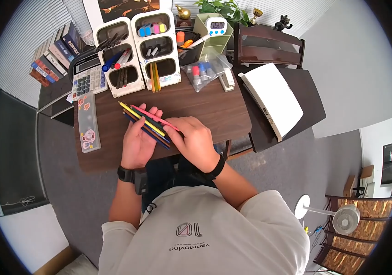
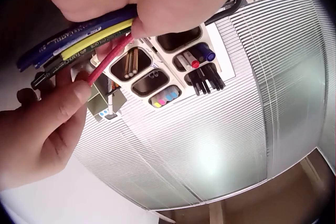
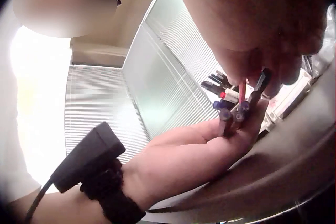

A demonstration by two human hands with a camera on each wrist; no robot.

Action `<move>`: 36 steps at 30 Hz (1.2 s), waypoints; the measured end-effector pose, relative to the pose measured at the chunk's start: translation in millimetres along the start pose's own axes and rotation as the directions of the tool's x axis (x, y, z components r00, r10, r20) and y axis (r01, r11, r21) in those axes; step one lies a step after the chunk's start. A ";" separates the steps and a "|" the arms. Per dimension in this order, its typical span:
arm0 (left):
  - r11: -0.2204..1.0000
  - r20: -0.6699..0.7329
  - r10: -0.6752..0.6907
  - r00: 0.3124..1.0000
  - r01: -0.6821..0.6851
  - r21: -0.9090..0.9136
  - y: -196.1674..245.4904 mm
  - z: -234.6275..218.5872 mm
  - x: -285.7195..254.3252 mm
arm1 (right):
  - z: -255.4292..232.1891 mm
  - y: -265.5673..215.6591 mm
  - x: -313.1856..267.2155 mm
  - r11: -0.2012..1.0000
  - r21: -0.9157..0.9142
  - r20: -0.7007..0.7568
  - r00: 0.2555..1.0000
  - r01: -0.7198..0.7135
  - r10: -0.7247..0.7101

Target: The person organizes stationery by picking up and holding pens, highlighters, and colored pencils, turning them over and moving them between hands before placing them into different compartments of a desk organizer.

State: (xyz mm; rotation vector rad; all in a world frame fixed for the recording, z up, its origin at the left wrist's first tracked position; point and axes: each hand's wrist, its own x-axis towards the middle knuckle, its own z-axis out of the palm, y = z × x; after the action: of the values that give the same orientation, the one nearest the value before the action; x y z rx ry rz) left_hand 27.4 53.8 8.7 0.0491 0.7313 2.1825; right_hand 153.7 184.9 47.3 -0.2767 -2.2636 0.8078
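Observation:
Several coloured pencils lie across the left hand (image 1: 139,145), whose thumb rests over them in the head view. Among them are a yellow pencil (image 1: 134,112), a blue pencil (image 2: 79,36) and a dark green pencil (image 2: 51,67). The right hand (image 1: 195,143) pinches the end of a red pencil (image 1: 153,117) between thumb and fingers, above the others. In the right wrist view the pencil ends (image 3: 226,115) stick out from the left palm, and the right fingers partly hide the red one.
Behind the hands stand two white organizers (image 1: 175,68) with markers, pens and pencils. A pencil case (image 1: 88,126) and a calculator (image 1: 83,85) are at the left. A plastic bag (image 1: 205,73), a stapler (image 1: 226,80) and a white box (image 1: 274,98) are at the right.

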 end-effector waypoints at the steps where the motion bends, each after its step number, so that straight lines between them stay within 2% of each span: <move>1: 1.000 0.005 -0.002 1.000 0.002 0.000 -0.3 -0.1 1.2 | -4.9 -2.5 1.2 1.000 -0.004 -0.003 1.000 0.000 0.000; 3: 0.999 -0.078 0.015 0.997 -0.017 -0.031 -1.5 0.3 3.6 | -20.7 -8.9 3.9 0.991 0.127 -0.061 0.998 0.028 -0.020; 4: 0.999 -0.077 0.014 0.997 -0.016 -0.032 -2.2 1.3 3.4 | -27.3 -10.6 3.6 0.992 0.125 -0.061 0.998 0.028 -0.020; 6: 1.000 -0.046 0.015 0.999 -0.015 0.007 -2.1 3.5 1.6 | -40.0 -12.3 2.6 0.941 0.337 -0.218 0.975 0.036 0.041; 8: 0.999 0.011 -0.019 1.000 0.020 -0.040 -2.0 0.3 -0.8 | -49.1 -8.6 11.4 0.959 0.279 -0.312 0.949 0.043 0.048; 10: 0.995 0.071 -0.051 0.996 0.057 -0.084 -0.8 -3.8 -0.8 | -48.0 1.6 30.6 0.987 0.129 -0.306 0.951 0.093 -0.050; 11: 0.992 0.109 -0.058 0.992 0.070 -0.110 0.5 -6.6 -0.1 | -43.2 7.5 39.7 0.987 0.129 -0.310 0.949 0.093 -0.049; 13: 0.988 0.147 -0.061 0.987 0.080 -0.128 0.9 -8.9 -0.3 | -25.7 20.1 55.0 0.992 0.027 -0.225 0.968 0.124 -0.115; 14: 0.997 0.143 -0.047 0.989 0.056 -0.062 -0.2 -8.6 -0.9 | -17.3 25.1 60.6 0.992 0.029 -0.229 0.966 0.127 -0.117; 17: 0.999 0.132 -0.012 0.991 0.008 0.036 -0.9 -5.6 -3.2 | -0.1 31.7 74.0 0.998 0.032 -0.011 0.998 0.055 -0.055; 20: 0.997 0.096 0.003 0.995 -0.011 0.079 -1.7 -3.0 -5.9 | 15.4 39.9 77.9 1.000 0.009 0.049 0.998 0.030 -0.031; 24: 0.997 0.055 0.000 0.999 -0.005 0.083 -3.4 -3.3 -5.6 | 20.6 41.0 78.5 0.999 0.044 0.083 0.997 -0.010 0.006; 28: 0.997 0.084 0.022 0.996 -0.029 0.077 -4.4 -6.4 -4.5 | 15.5 35.0 73.6 0.998 0.050 0.060 0.998 0.022 -0.025; 30: 0.998 0.072 0.051 0.996 -0.053 0.030 -4.2 -5.7 -4.3 | 0.7 20.9 54.8 0.997 0.062 -0.050 0.997 0.055 -0.052; 31: 0.998 0.062 0.057 0.996 -0.059 0.022 -5.0 -6.4 -3.5 | -6.2 10.9 44.5 0.986 0.156 0.002 0.998 -0.058 0.059; 32: 0.997 0.044 0.075 0.996 -0.076 0.012 -6.0 -7.7 -3.1 | -10.5 6.2 33.4 0.986 0.158 0.016 0.998 -0.058 0.056; 34: 0.996 0.021 0.094 0.995 -0.094 -0.001 -7.8 -9.0 -1.2 | -16.6 0.5 14.2 0.980 0.107 0.265 0.955 -0.168 0.135; 36: 0.995 0.042 0.102 0.994 -0.103 0.012 -9.7 -8.8 -0.2 | -7.1 0.9 1.8 0.967 0.123 0.268 0.946 -0.223 0.184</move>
State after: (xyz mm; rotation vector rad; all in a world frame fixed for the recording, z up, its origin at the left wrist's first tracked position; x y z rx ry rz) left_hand 31.9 54.2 -3.6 0.1418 0.7356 2.2666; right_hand 157.2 189.7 51.6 -0.3575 -2.4213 1.1782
